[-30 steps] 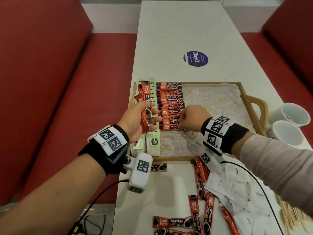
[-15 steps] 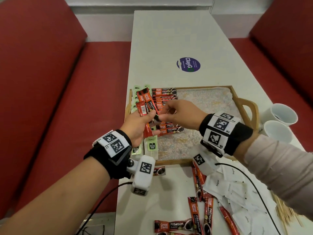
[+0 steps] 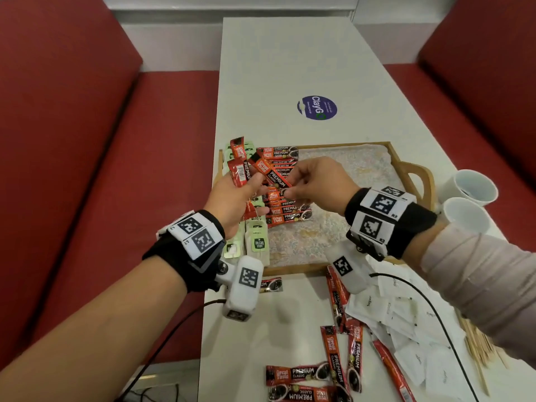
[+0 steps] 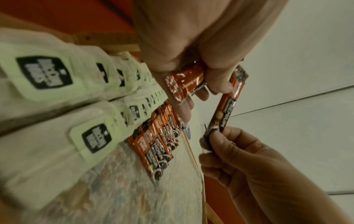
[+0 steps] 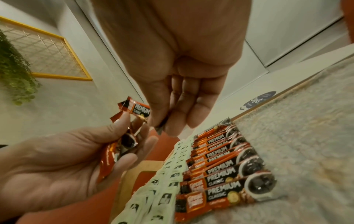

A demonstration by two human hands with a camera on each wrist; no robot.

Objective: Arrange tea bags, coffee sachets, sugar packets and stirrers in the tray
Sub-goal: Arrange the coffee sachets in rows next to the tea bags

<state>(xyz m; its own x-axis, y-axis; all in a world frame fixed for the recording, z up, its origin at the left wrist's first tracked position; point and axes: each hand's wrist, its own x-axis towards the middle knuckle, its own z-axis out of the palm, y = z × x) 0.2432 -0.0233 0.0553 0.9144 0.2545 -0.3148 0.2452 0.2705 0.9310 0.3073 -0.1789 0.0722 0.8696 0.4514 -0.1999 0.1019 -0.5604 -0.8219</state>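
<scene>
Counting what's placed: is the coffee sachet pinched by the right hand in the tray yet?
Not yet: red coffee sachet is held above wooden tray between both hands.

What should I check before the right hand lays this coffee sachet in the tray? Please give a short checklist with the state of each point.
1. Right hand pinches the lower end of one coffee sachet: ok.
2. That sachet is free of the left hand: cannot tell, the upper end lies by the left thumb.
3. Left hand grips the spare sachets firmly: ok.
4. Coffee row in the tray is tidy, labels one way: ok.
5. Free liner space nearer than the row's last sachet: ok.
6. Tea bags sit apart from that spot: ok.
</scene>
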